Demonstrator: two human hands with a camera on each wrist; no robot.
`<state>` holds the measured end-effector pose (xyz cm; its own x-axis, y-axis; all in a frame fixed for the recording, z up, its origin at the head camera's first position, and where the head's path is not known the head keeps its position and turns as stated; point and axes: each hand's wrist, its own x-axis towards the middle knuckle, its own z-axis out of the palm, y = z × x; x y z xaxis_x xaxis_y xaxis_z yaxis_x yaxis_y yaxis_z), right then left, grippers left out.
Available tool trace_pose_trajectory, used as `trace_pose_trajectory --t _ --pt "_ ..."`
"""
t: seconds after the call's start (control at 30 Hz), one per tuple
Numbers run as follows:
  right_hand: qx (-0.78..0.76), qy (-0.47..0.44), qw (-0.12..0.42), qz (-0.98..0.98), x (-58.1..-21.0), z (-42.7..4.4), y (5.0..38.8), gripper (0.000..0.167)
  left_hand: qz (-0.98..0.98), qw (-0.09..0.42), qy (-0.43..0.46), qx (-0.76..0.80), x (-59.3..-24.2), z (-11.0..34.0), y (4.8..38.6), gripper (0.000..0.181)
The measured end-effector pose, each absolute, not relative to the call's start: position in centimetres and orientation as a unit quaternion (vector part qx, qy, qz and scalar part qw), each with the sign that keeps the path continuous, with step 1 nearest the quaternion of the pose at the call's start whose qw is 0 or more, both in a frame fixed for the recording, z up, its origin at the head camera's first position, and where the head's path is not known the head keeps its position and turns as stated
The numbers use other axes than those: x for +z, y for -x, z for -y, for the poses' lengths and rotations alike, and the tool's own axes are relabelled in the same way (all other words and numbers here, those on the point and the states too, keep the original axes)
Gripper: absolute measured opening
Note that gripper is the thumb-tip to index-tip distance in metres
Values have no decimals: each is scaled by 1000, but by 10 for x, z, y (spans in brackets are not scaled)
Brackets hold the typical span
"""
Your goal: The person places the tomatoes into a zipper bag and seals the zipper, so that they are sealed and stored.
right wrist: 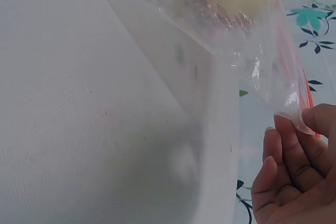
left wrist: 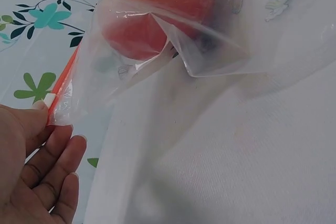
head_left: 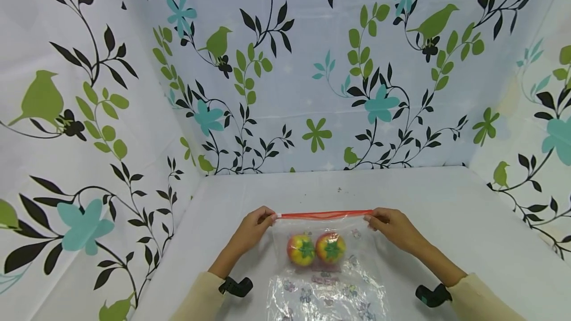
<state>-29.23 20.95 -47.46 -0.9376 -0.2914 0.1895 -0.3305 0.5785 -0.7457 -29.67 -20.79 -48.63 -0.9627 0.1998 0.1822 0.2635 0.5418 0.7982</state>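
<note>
A clear zip bag [head_left: 327, 279] with a red zip strip and small printed figures spans the space between both hands. Inside it, close to the zip, two red-and-yellow toy fruits with green tops sit side by side, the left fruit [head_left: 301, 250] and the right fruit [head_left: 330, 247]. My left hand [head_left: 257, 227] pinches the zip's left end, beside a white slider [left wrist: 49, 99] in the left wrist view. The zip's right end is pinched by my right hand [head_left: 394, 229], thumb against forefinger. In the right wrist view the bag's plastic [right wrist: 252, 51] hangs slanted from those fingers.
A white table [head_left: 232, 192] lies under the bag. Cloth printed with birds and leaves [head_left: 285, 88] rises behind it and at both sides. Dark wrist devices [head_left: 236, 287] sit on both forearms, next to the beige sleeves [head_left: 482, 296].
</note>
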Motion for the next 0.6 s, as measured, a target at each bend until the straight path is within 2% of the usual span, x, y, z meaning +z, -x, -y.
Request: trace_pose_trajectory --t 0.13,0.23,0.47,0.6 --pt "425 -179 24 887 -472 -211 293 17 882 43 128 -452 -484 207 299 18" --pt "402 -184 45 896 -470 -209 295 17 884 47 126 -448 -483 208 300 18" --pt "303 -159 106 934 -459 -180 305 38 882 52 125 -451 -481 207 300 14" --pt "254 -191 106 942 -448 -152 312 39 880 54 129 -453 -481 205 299 15"
